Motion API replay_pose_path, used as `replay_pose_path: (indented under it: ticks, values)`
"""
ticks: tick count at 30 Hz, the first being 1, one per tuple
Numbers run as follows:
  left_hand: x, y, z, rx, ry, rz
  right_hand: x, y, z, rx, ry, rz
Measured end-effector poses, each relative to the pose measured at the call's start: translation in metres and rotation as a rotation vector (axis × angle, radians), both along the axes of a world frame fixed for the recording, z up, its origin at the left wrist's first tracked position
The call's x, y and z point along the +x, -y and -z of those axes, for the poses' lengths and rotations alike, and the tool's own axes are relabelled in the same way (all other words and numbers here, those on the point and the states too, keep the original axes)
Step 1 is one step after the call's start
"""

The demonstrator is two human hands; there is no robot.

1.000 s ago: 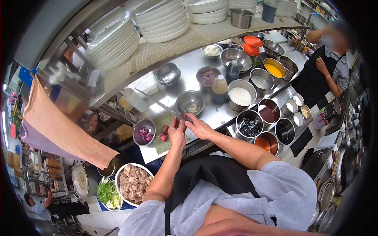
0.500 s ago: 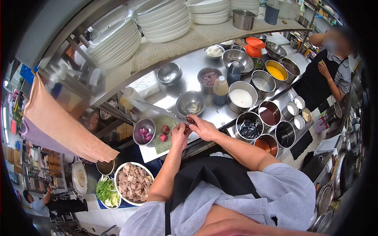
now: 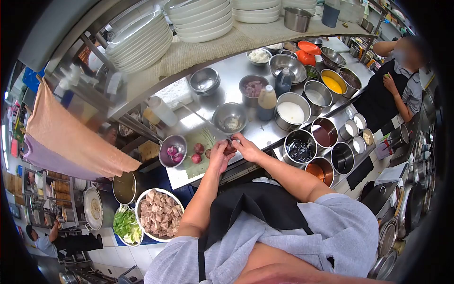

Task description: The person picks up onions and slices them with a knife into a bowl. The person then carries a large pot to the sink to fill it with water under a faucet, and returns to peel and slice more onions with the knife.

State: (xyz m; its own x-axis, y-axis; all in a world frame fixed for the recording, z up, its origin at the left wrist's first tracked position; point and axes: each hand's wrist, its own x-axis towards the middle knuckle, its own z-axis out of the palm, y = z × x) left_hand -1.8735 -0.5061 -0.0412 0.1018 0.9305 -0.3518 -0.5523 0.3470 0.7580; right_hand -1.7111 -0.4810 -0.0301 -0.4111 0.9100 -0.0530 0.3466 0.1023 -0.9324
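- At the center of the frame, a small dark red onion (image 3: 230, 148) is held between the left hand (image 3: 219, 155) and the right hand (image 3: 245, 149), the fingers of both clamped on it.
- Left of the hands, whole reddish onions (image 3: 196, 158) are laid on a pale green board (image 3: 191, 171); beside them, peeled purple onion pieces (image 3: 175, 154) are held in a round steel bowl (image 3: 166, 145).
- Above the hands, pale pieces (image 3: 232, 123) are contained in a wide steel mixing bowl (image 3: 221, 114).
- Right of center, a deep steel pot (image 3: 287, 127) is partly filled with white contents (image 3: 290, 112); below it, glossy black contents (image 3: 300, 148) are seen in another.
- At lower left, cut meat chunks (image 3: 161, 215) are heaped in a round white tub (image 3: 137, 213), with leafy greens (image 3: 126, 225) placed beside it.
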Motion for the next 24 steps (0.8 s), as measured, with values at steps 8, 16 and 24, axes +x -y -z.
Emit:
replay_pose_path:
  ticks: [8, 16, 24]
  values:
    - [-0.046, -0.02, 0.009, 0.18, 0.077, 0.197, -0.009, -0.029, 0.005, -0.042, -0.075, -0.001]
    - [-0.057, -0.046, -0.023, 0.121, 0.073, -0.067, -0.013, -0.1, -0.014, 0.017, 0.32, 0.112]
    - [-0.051, -0.059, -0.009, 0.098, 0.013, -0.182, 0.005, -0.073, 0.001, 0.09, 0.371, -0.021]
